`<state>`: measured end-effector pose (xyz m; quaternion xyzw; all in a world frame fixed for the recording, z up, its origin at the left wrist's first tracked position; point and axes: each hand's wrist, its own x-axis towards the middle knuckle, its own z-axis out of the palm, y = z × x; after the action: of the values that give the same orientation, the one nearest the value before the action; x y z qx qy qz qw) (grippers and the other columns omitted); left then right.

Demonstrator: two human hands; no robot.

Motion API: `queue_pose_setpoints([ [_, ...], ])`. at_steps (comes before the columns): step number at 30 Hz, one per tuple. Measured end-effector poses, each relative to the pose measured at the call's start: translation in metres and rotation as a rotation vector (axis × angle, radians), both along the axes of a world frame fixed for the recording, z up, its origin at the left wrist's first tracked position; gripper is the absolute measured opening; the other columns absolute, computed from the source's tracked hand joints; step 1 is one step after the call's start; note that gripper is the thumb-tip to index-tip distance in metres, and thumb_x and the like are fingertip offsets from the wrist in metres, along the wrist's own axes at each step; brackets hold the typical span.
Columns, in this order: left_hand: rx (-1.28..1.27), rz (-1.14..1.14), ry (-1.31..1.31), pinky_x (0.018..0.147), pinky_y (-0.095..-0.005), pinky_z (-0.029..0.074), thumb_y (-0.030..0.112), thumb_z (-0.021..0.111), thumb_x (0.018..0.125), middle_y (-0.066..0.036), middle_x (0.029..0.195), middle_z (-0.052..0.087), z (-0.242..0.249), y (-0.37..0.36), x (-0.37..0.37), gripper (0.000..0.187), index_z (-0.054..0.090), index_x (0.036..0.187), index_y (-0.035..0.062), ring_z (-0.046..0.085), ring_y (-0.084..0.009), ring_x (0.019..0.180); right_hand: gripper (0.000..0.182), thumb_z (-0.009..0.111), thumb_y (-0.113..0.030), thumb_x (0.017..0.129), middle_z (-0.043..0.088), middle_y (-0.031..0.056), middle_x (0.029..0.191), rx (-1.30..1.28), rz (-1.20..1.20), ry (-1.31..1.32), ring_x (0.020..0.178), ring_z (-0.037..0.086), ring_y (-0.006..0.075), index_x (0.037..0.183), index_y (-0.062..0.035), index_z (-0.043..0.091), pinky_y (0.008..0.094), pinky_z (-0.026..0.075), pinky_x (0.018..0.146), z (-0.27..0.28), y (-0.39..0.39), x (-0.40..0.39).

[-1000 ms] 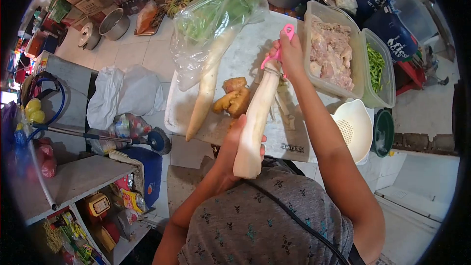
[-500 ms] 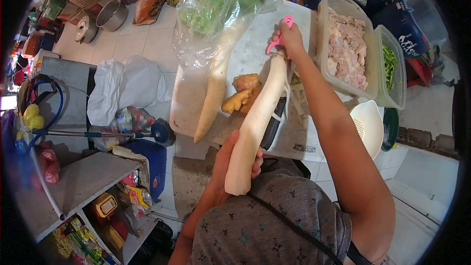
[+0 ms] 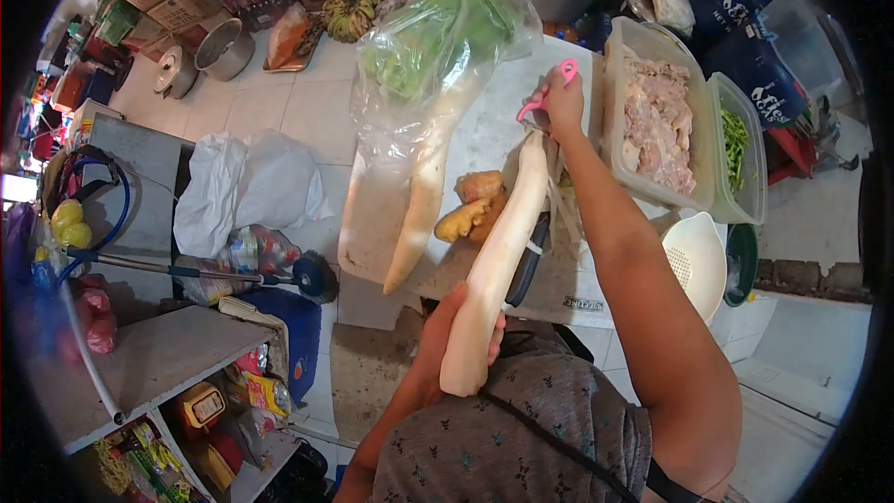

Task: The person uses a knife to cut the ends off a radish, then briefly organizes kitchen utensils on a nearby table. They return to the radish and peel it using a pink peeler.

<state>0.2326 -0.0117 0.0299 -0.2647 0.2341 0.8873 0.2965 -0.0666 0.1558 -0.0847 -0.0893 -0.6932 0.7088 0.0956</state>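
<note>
My left hand (image 3: 449, 340) is wrapped round the thick lower end of a long, pale, peeled white radish (image 3: 503, 261), which slants up and away from me. Held in my right hand (image 3: 564, 110) is a pink peeler (image 3: 533, 107), its blade right at the radish's narrow far end. Beneath the radish, partly hidden, lies a dark long object (image 3: 529, 265). Knobs of ginger (image 3: 480, 205) rest just left of it. A second white radish (image 3: 419, 200) lies farther left, its upper part inside a clear plastic bag (image 3: 410, 121) with leafy greens (image 3: 456, 23).
The white table (image 3: 372, 233) carries a tub (image 3: 610, 144) of raw meat (image 3: 656, 121) at right. Beside it stands a tub with cut green vegetables (image 3: 734, 140). Nearer are a white colander (image 3: 703, 265) and a green bowl (image 3: 742, 265). A shelf (image 3: 168, 345) stands at left.
The view has tilted, so the scene sits lower in it. A peel strip that hung beside the radish no longer hangs there. Both hands keep their holds, with the peeler still at the far end.
</note>
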Motion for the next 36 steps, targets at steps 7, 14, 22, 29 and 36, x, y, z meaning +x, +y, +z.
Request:
queue_pose_setpoints([
  [7, 0.006, 0.027, -0.081, 0.037, -0.0230, 0.036, 0.044, 0.033, 0.084, -0.009, 0.069, 0.048, 0.006, -0.005, 0.006, 0.046, 0.043, 0.107, 0.0055, 0.044, -0.0148, 0.046, 0.041, 0.045, -0.024, 0.086, 0.052, 0.0059, 0.059, 0.124, -0.076, 0.235, 0.044, 0.052, 0.0145, 0.115, -0.0007, 0.030, 0.0262, 0.042, 0.041, 0.021, -0.006, 0.010],
  [14, -0.171, 0.036, 0.077, 0.042, -0.0248, 0.040, 0.043, 0.033, 0.085, -0.006, 0.068, 0.050, 0.025, -0.011, -0.001, 0.041, 0.044, 0.099, 0.0062, 0.047, -0.0130, 0.048, 0.045, 0.048, -0.028, 0.084, 0.053, 0.0075, 0.067, 0.176, -0.033, 0.417, 0.046, 0.050, 0.0110, 0.116, -0.0027, 0.030, 0.0235, 0.040, 0.043, 0.112, 0.004, 0.022],
  [22, -0.237, 0.078, 0.171, 0.036, -0.0244, 0.038, 0.042, 0.034, 0.085, -0.008, 0.065, 0.050, 0.015, 0.008, -0.018, 0.042, 0.045, 0.100, 0.0053, 0.046, -0.0144, 0.042, 0.022, 0.045, -0.019, 0.087, 0.044, 0.0046, 0.067, -0.287, 0.127, 0.796, 0.054, 0.047, 0.0125, 0.101, -0.0070, 0.034, 0.0317, 0.047, 0.057, 0.222, 0.035, 0.059],
  [29, -0.118, 0.141, 0.088, 0.036, -0.0250, 0.037, 0.047, 0.037, 0.082, -0.010, 0.067, 0.050, -0.002, 0.013, -0.029, 0.049, 0.047, 0.096, 0.0011, 0.044, -0.0175, 0.044, 0.028, 0.041, -0.023, 0.088, 0.043, 0.0055, 0.068, -0.296, 0.143, 0.837, 0.056, 0.046, 0.0140, 0.109, -0.0069, 0.032, 0.0344, 0.045, 0.062, 0.248, 0.050, 0.112],
  [36, -0.036, 0.118, 0.095, 0.038, -0.0262, 0.039, 0.048, 0.035, 0.082, -0.006, 0.062, 0.048, 0.011, 0.017, -0.032, 0.046, 0.048, 0.092, 0.0048, 0.044, -0.0159, 0.043, 0.025, 0.043, -0.026, 0.087, 0.044, 0.0043, 0.067, -0.427, -0.025, 0.909, 0.055, 0.046, 0.0141, 0.102, -0.0074, 0.035, 0.0313, 0.044, 0.057, 0.279, 0.067, 0.102],
])
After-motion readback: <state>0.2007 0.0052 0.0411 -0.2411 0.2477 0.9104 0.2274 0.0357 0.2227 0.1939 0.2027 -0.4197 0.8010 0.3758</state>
